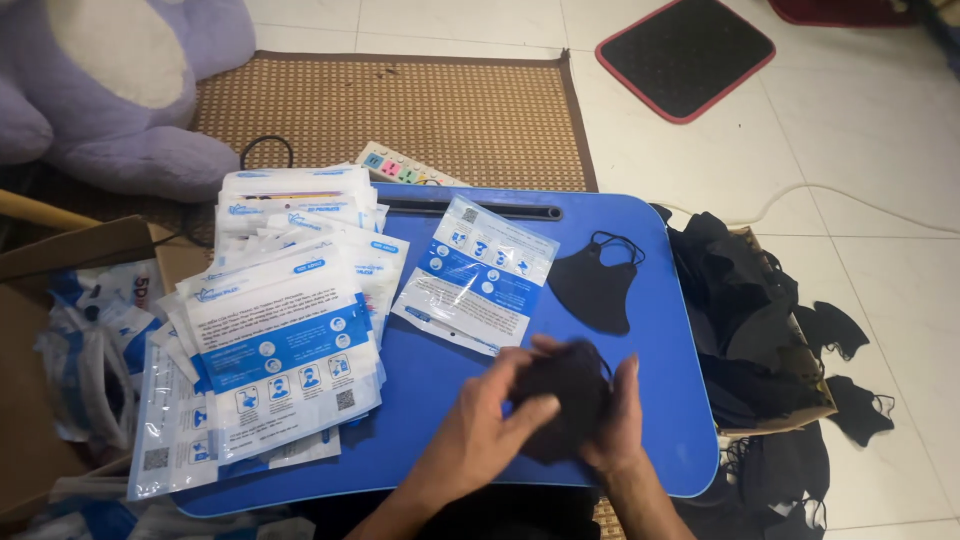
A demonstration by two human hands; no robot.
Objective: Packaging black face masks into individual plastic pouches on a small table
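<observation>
Both my hands hold one black face mask (562,398) over the near part of a blue lap table (650,330). My left hand (487,425) grips its left side with the thumb across the front. My right hand (622,420) clasps its right side. A second black mask (594,285) lies flat on the table just beyond my hands. A single blue-and-white mask packet (478,272) lies to its left, near the table's middle.
A tall fanned stack of several blue-and-white packets (285,320) covers the table's left side. A cardboard box heaped with black masks (745,320) stands on the right. A woven mat (420,110), a power strip (405,168), a purple plush toy (110,90) and a black-and-red mat (685,55) lie beyond.
</observation>
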